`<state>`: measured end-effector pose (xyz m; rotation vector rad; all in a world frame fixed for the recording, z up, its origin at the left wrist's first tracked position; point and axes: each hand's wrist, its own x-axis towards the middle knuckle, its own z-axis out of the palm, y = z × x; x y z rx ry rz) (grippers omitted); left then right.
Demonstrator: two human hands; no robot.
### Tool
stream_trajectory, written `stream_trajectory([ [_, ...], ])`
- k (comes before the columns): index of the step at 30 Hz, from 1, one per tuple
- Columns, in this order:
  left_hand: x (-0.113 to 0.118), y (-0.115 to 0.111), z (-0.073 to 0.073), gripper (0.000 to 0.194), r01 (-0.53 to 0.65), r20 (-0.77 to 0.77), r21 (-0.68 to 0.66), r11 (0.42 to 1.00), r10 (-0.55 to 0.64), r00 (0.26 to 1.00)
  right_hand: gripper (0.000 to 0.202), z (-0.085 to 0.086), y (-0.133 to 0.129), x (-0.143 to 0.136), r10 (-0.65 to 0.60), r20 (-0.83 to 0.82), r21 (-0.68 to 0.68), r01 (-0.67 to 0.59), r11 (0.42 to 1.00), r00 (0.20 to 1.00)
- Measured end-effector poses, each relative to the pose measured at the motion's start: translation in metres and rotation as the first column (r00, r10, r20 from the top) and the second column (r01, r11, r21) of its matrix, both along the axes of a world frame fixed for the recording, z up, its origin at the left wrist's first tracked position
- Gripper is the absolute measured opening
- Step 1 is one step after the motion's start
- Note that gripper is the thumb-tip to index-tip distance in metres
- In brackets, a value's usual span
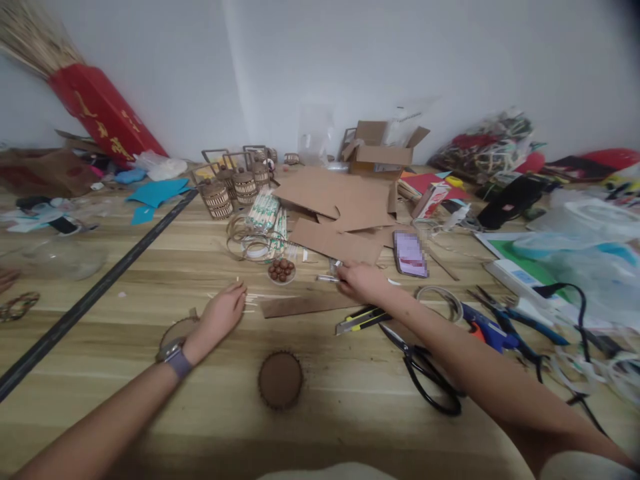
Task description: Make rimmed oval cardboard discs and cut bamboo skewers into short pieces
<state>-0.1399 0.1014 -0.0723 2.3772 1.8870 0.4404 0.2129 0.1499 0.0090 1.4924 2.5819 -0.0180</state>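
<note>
My left hand [221,316] is closed over the table, its fingertips pinching something small and pale beside several thin light sticks [251,301]. My right hand [364,283] is closed around a small tool with a thin silvery shaft [327,278] pointing left. A bowl of brown beads [281,271] stands between the hands, with a flat brown strip [305,305] in front of it. Nearer me lies a round brown disc [281,380] with a notched rim. Another round brown piece [175,331] is partly hidden by my left wrist.
A yellow-black cutter [363,319] and black scissors [433,383] lie under or beside my right forearm. Cardboard [340,193], small woven baskets [217,201] and a phone [411,254] are further back. Another person's hand [7,279] shows at the left edge.
</note>
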Motion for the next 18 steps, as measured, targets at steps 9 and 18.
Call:
stream_trajectory([
  [9,0.027,-0.046,-0.007,0.044,0.16,0.015,-0.003,0.987,-0.16,0.987,0.022,0.02,0.008,-0.01,0.002,-0.022,0.009,-0.002,1.0,1.0],
  [18,0.026,-0.043,-0.004,0.072,0.069,-0.154,-0.057,0.996,-0.077,0.985,0.018,0.023,-0.055,0.106,0.039,0.009,-0.008,-0.039,0.999,0.999],
])
